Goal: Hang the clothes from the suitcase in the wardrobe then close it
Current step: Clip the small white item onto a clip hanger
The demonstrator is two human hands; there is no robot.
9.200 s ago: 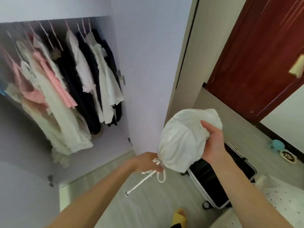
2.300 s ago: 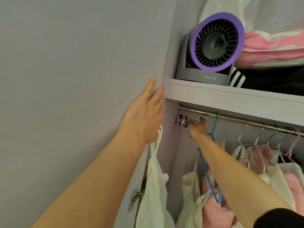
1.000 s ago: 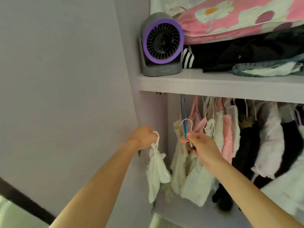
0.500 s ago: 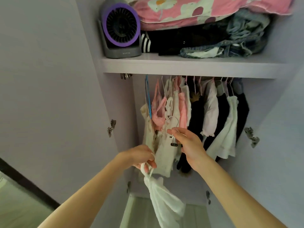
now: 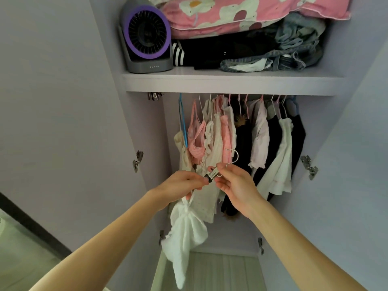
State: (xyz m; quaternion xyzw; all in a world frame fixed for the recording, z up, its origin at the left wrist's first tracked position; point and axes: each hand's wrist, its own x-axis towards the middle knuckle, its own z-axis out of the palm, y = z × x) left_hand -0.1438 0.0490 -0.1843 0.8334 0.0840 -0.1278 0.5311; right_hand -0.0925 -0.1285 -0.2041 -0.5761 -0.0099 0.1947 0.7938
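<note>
Clip hanger [image 5: 213, 174] sits pinched between both grips at mid-frame: right hand [image 5: 235, 183] holds its hook end, left hand [image 5: 180, 183] its clip end and the strap of the white garment [image 5: 184, 234], which dangles just below, before clothes [image 5: 220, 133] hanging in the open wardrobe [image 5: 231, 84].

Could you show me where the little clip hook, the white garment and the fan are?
clip hook [image 5: 212, 174]: head view, on its dark clip body.
white garment [image 5: 186, 229]: head view, on the bunched cloth below the straps.
fan [image 5: 148, 36]: head view, on the centre of its grille.
</note>
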